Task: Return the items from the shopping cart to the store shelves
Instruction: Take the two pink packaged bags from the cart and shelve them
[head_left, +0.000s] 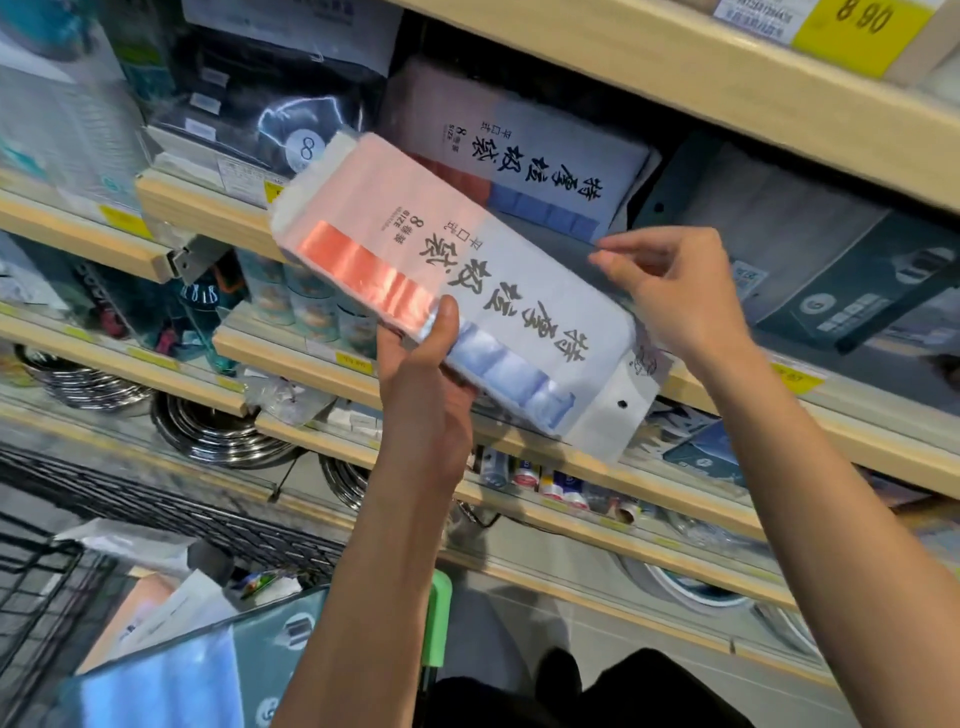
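A flat pack of garbage-bag rolls (467, 270), pink at one end and pale blue at the other with black brush lettering, is held up in front of the shelves. My left hand (423, 364) grips its lower edge, thumb on the front. My right hand (670, 291) pinches the clear plastic edge at the pack's upper right. An identical pack (540, 156) lies on the shelf just behind it. The black wire shopping cart (104, 545) is at the lower left, with boxes and packets (171, 670) inside.
Wooden shelves (675, 73) with yellow price tags (860, 31) fill the view. Dark packets (249, 98) sit left of the matching pack, a dark green box (841, 270) to its right. Steel bowls (218, 431) and small bottles stand on lower shelves. The cart's green handle (436, 618) is near my left forearm.
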